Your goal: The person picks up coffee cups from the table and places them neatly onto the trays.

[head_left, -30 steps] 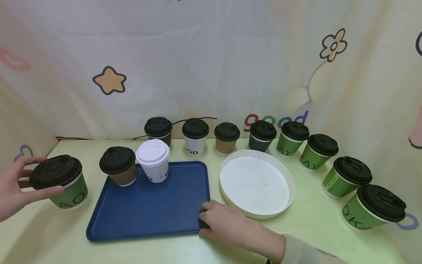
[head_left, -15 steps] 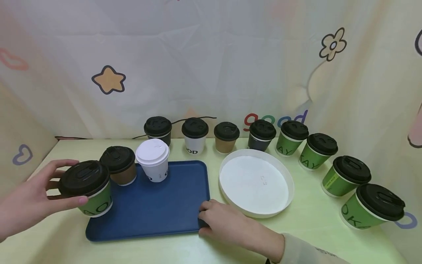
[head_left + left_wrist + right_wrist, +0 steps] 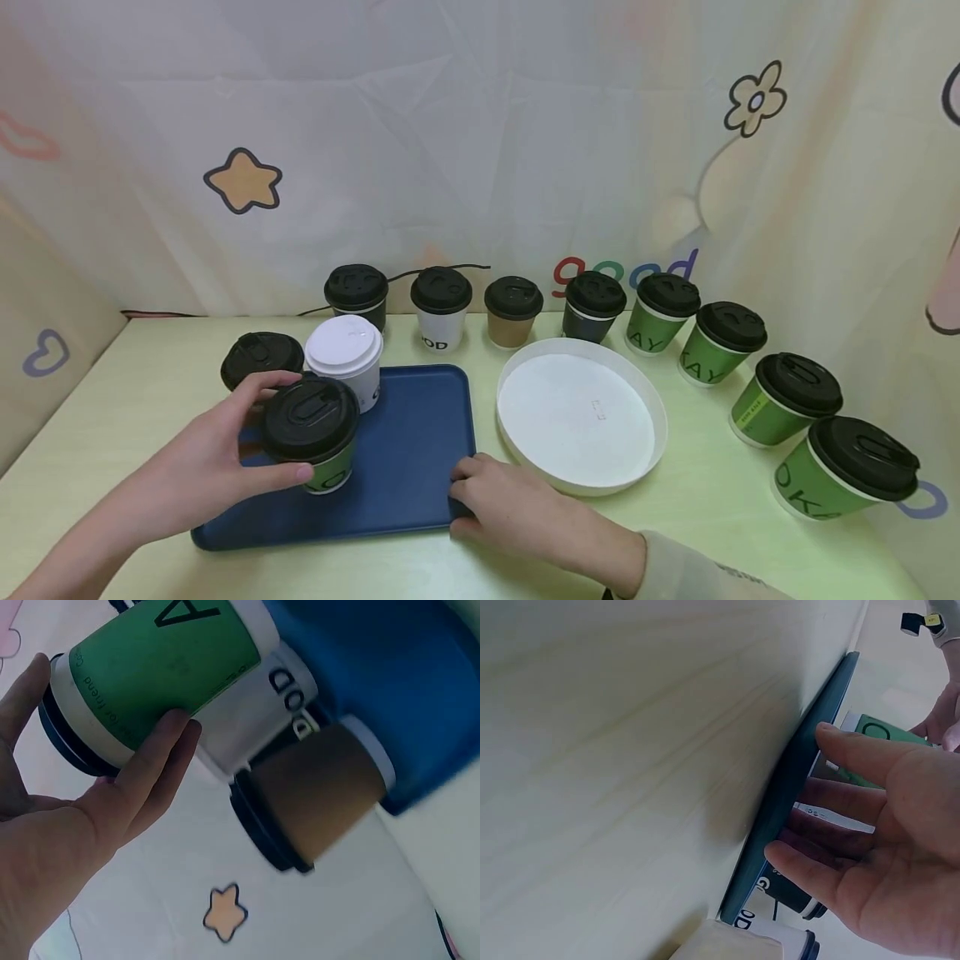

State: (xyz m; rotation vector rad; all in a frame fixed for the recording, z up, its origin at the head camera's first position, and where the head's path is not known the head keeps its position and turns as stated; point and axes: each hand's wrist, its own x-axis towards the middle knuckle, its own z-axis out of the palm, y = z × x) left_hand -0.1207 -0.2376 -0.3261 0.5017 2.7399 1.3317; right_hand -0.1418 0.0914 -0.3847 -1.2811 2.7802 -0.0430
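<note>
Here, a green cup (image 3: 311,421) is held; white-lidded cup (image 3: 346,353) just behind.

Place: curtained-off tabletop spot; home or workplace, cannot tell
Cloth (image 3: 480,167): cartoon-printed, hanging behind and at both sides
Table (image 3: 375,575): pale, its far side near the cloth

At the head view's left, the left hand (image 3: 213,467) mostly hides the brown cup (image 3: 322,791) below its lid (image 3: 258,352); the left wrist view's top edge crops the tray (image 3: 420,682).
</note>
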